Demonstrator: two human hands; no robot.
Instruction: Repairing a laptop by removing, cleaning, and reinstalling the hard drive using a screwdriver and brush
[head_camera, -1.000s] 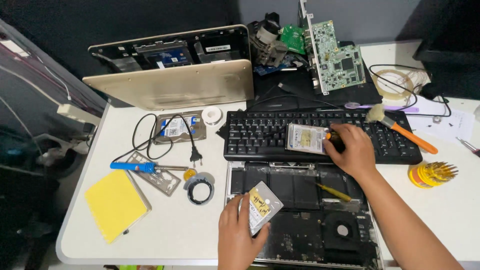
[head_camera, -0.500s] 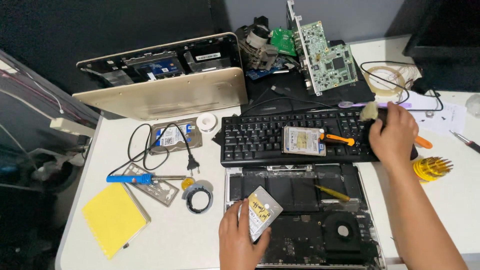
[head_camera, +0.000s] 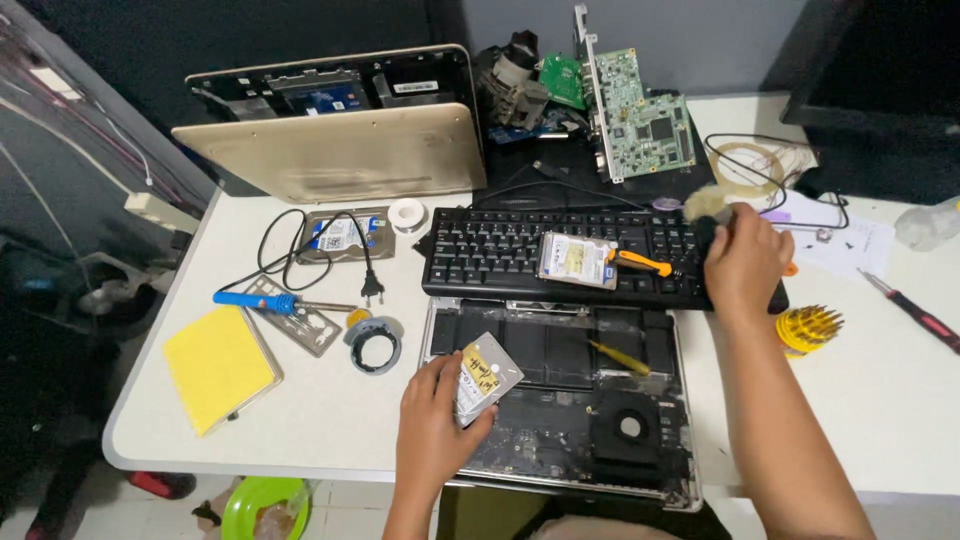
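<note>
Your left hand grips a small hard drive over the opened laptop; your right hand is closed on a brush at the right end of the black keyboard. Keep the drive tilted up and steady, and sweep lightly. A 2nd drive and an orange screwdriver crowd the keys; bare desk lies right.

Your left hand curls closed near your body; your right hand reaches forward, fingers clenched tight.
</note>
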